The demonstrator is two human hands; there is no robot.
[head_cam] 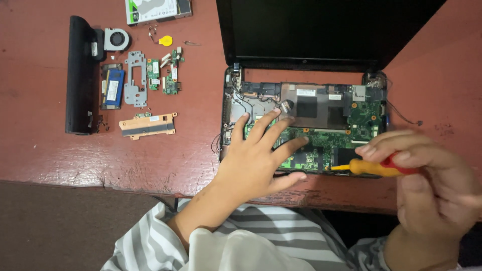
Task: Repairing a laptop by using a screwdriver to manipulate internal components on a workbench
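In the head view, an opened laptop (301,125) is seen lying on a red-brown table (150,160), its dark screen tilted back and its base uncovered so that the green circuit board (321,145) is exposed. The left hand (256,160) is laid flat on the front left part of the board, its fingers spread wide and nothing held in it. A screwdriver (374,167) with a yellow and red handle is gripped in the right hand (432,185), the fingers being closed around the handle; its tip is pointed left and is set at the front edge of the board, just beside the left hand's fingertips. A coppery plate (306,108) is seen covering the middle of the base, behind the left hand.

Well apart from the laptop, removed parts are laid out on the left of the table: a long black battery (79,75), a small round fan (116,39), a blue-labelled memory module (113,88), a grey metal bracket (135,79), 3 or so small green boards (165,75), a copper-coloured heat plate (148,125) and a yellow coin cell (165,40). A hard drive (158,10) is partly seen at the top edge. Striped grey and white sleeves (261,236) are seen at the bottom of the view
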